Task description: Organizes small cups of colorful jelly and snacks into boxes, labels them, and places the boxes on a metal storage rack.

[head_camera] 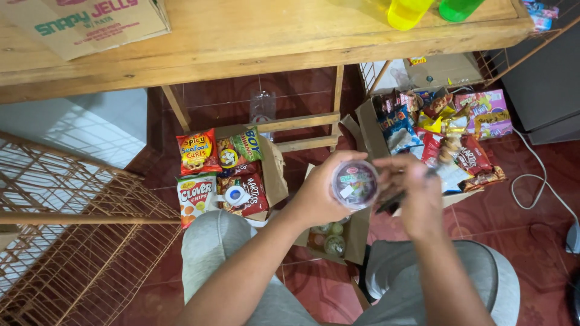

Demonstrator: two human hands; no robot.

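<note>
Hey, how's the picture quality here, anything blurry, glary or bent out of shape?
Head view: the right hand is motion-blurred; the left hand and the round cup it holds are sharper. Snack bags show mild glare. The wooden table edge bows from wide-angle distortion. Lighting is even, shadows soft.

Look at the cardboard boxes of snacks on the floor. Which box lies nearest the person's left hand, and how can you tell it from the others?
The small open box directly below the left hand, holding round lidded cups rather than snack bags; the cup in that hand looks alike.
</note>
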